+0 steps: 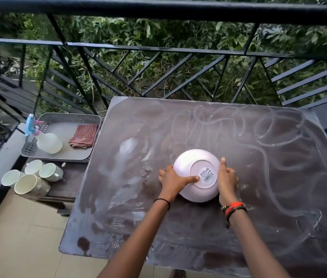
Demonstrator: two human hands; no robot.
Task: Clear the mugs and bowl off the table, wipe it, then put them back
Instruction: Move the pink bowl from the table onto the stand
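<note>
A white bowl [190,163] is upside down over the middle of the dark table [259,197], its base with a barcode sticker facing me. My left hand [173,180] grips its left side with the thumb on the base, and my right hand [226,177] grips its right side. The tabletop is streaked with wet, soapy marks. Several white mugs [32,177] stand grouped on a low dark stand to the left of the table.
A grey tray [44,155] left of the table holds a spray bottle [44,139] lying on its side and a folded red checked cloth [83,135]. A black metal railing [158,51] runs close behind the table, with greenery beyond. Beige floor tiles lie lower left.
</note>
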